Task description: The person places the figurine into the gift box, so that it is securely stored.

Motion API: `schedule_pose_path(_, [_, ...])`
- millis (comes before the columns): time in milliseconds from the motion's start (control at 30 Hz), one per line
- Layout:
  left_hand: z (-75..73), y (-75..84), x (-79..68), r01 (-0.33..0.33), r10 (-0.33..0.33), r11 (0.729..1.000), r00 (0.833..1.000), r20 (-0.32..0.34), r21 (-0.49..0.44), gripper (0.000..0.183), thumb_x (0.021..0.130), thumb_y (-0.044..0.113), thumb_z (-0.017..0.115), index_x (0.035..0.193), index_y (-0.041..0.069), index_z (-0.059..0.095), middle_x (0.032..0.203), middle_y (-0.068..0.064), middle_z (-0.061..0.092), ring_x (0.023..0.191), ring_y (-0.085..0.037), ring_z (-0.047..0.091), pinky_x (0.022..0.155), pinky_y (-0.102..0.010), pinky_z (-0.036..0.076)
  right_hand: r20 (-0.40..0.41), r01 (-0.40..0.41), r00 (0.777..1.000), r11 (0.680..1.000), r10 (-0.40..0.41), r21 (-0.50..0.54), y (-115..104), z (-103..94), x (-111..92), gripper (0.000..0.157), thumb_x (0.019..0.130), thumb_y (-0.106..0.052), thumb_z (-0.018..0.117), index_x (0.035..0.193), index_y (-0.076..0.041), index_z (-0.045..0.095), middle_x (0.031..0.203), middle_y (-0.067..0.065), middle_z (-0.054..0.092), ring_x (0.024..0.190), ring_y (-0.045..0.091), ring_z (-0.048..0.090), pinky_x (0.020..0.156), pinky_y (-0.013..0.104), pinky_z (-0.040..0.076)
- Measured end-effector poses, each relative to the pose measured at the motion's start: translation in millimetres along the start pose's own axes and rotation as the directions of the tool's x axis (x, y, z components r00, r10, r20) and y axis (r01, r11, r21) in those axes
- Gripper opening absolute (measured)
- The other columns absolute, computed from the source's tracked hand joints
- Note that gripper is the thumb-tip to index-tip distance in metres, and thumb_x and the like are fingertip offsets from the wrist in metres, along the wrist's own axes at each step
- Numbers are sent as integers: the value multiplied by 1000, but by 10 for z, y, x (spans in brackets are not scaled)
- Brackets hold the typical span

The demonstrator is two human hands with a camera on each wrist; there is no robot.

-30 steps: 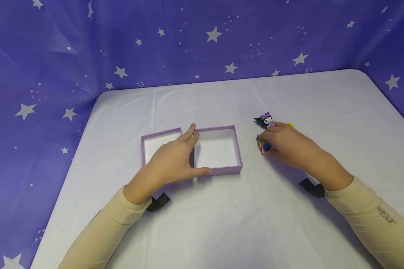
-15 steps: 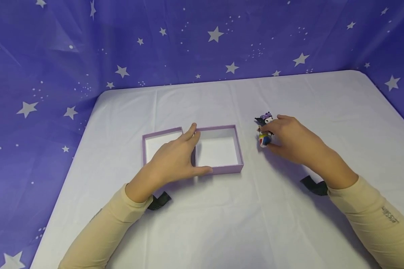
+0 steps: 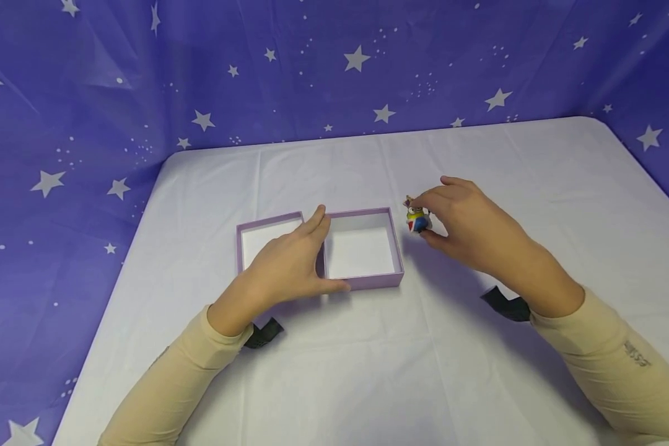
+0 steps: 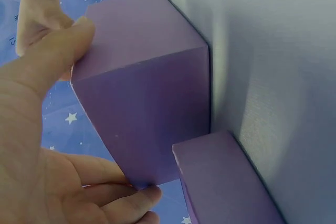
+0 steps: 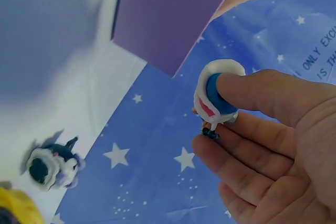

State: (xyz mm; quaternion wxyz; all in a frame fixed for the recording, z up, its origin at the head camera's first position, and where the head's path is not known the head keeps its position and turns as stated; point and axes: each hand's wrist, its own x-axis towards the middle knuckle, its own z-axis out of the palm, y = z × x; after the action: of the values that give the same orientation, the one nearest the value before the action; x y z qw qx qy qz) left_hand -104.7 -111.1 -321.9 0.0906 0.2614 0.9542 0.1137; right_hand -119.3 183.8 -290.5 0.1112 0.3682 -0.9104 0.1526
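Note:
In the head view my right hand (image 3: 474, 226) pinches a small Minion figurine (image 3: 417, 221) with a crown and a white-edged cape, just right of the deeper lilac box (image 3: 375, 282). The right wrist view shows the thumb on the blue body of the figurine (image 5: 210, 95), which is off the table. My left hand (image 3: 284, 266) grips the box by its left end; in the left wrist view, the thumb lies on one wall of the box (image 4: 142, 114) and the fingertips on the opposite one. The box has a white, bare inside.
A shallower lilac tray (image 3: 270, 218) lies left of the box, partly under the left hand. The right wrist view has a black-and-white hooded figurine (image 5: 55, 163) and a yellow object (image 5: 22, 206); the right hand hides both from the head camera. Starry purple cloth (image 3: 357, 62) hangs behind the table.
The right hand has lifted the Minion figurine and brought it leftward, near the box's right wall. The black-hooded figurine has gone behind that hand. My left hand stays on the box.

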Motion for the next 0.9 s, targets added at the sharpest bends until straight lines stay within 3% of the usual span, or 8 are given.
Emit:
schedule_pose_path(200, [5, -22, -3, 6, -6, 1000, 1000, 1, -12, 124, 68, 75, 70, 153, -1, 22, 161, -15, 13, 129, -31, 48, 77, -42, 55, -5, 29, 1000, 999, -29, 20, -118, 30, 95, 35, 73, -3, 82, 105, -2, 67, 101, 6, 71, 96, 25, 64, 108, 47, 32])
schedule_pose_path(633, [40, -36, -10, 2, -2, 1000, 1000, -1, -27, 124, 68, 74, 71, 153, 0, 23, 161, -14, 13, 127, -29, 50, 81, -41, 54, 107, 65, 992, 996, -71, 64, -307, 301, 331, 39, 74, -5, 82, 110, 1, 68, 103, 7, 71, 98, 26, 63, 109, 48, 31])
schedule_pose_path(900, [11, -13, -7, -8, 7, 1000, 1000, -5, -29, 123, 68, 73, 72, 152, -2, 23, 160, -16, 14, 128, -30, 49, 81, -40, 54, 126, 106, 984, 986, -122, 128, -410, 451, 441, 37, 73, -3, 82, 107, 1, 69, 103, 6, 71, 100, 26, 63, 107, 48, 33])
